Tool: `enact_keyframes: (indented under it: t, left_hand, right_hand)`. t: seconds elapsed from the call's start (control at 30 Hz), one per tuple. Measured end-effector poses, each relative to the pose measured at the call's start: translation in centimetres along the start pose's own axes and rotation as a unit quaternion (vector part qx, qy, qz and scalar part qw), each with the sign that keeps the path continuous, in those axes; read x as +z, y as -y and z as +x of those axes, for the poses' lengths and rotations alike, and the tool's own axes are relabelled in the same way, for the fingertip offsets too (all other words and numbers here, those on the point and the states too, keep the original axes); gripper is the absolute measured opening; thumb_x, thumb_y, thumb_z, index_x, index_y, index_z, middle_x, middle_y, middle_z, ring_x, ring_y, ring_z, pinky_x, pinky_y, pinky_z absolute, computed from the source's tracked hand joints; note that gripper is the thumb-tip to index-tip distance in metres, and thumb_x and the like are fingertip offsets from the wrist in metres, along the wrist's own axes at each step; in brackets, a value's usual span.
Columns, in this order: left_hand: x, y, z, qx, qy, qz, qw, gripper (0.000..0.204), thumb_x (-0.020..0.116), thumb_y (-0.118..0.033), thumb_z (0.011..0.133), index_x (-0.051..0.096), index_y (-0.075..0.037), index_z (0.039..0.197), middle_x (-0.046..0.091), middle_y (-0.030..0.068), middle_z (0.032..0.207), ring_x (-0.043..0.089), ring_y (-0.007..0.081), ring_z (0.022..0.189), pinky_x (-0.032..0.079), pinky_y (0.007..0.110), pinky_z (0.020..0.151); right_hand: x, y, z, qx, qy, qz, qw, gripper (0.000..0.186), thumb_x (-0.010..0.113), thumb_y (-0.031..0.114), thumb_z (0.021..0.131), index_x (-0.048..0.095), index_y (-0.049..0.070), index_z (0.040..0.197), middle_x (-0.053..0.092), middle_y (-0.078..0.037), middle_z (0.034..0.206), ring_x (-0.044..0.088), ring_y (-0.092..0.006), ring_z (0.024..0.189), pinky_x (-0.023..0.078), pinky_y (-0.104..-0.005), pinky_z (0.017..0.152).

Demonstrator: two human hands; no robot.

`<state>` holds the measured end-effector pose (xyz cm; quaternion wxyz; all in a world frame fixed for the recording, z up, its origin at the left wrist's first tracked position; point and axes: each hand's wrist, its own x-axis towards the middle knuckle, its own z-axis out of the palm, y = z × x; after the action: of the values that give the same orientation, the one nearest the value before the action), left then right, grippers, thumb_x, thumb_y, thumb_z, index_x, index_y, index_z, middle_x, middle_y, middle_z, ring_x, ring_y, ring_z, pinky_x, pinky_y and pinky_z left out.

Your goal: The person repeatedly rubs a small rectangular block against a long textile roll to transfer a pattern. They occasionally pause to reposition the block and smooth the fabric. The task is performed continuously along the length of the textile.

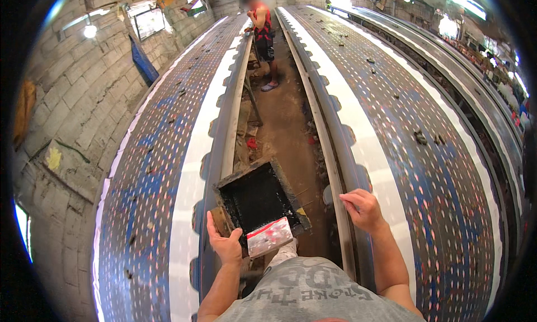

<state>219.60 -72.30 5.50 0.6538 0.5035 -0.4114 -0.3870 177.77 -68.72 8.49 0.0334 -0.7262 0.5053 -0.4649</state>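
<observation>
My left hand (pixel 226 245) is closed round the near left edge of a screen-printing frame (pixel 302 214), by a wooden block (pixel 222 221) on its side. The frame tilts over the aisle in front of me, its dark inside coated black. Across its near edge lies a flat grey piece with a red strip (pixel 269 238), perhaps a squeegee; whether my left thumb touches it I cannot tell. At the edge of the right table, my right hand (pixel 364 211) is raised with thumb and fingers drawn together. Anything between those fingertips is too small to make out.
Long printing tables, left (pixel 151 171) and right (pixel 391 120), flank the aisle, with white strips and scalloped edges. Small dark pieces (pixel 420 137) lie on them. Another person (pixel 262 28) stands up the aisle by the left table. A block wall (pixel 72 109) runs along the left.
</observation>
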Motion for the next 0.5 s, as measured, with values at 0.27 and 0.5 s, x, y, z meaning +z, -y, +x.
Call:
enact_keyframes:
  t: [0.27, 0.5]
  left_hand:
    - [15.7, 7.6, 23.5, -0.015, -0.006, 0.031, 0.999, 0.108, 0.076, 0.017, 0.080, 0.040, -0.003, 0.179, 0.061, 0.0137, 0.164, 0.061, 0.0259, 0.149, 0.045, 0.039, 0.129]
    - [28.4, 9.7, 42.0, -0.034, 0.062, 0.016, 0.997, 0.107, 0.076, 0.015, 0.083, 0.036, 0.000, 0.180, 0.058, 0.0169, 0.165, 0.060, 0.0261, 0.149, 0.046, 0.039, 0.129]
  right_hand:
    - [9.5, -14.2, 25.6, -0.025, 0.117, 0.019, 0.993, 0.017, 0.082, 0.009, 0.102, 0.084, 0.004, 0.118, 0.083, -0.015, 0.109, 0.080, -0.0368, 0.103, 0.064, -0.0468, 0.092]
    - [15.1, -28.1, 35.5, 0.115, 0.091, 0.075, 0.986, 0.017, 0.076, 0.004, 0.106, 0.084, 0.001, 0.121, 0.083, -0.019, 0.110, 0.080, -0.0360, 0.104, 0.064, -0.0425, 0.092]
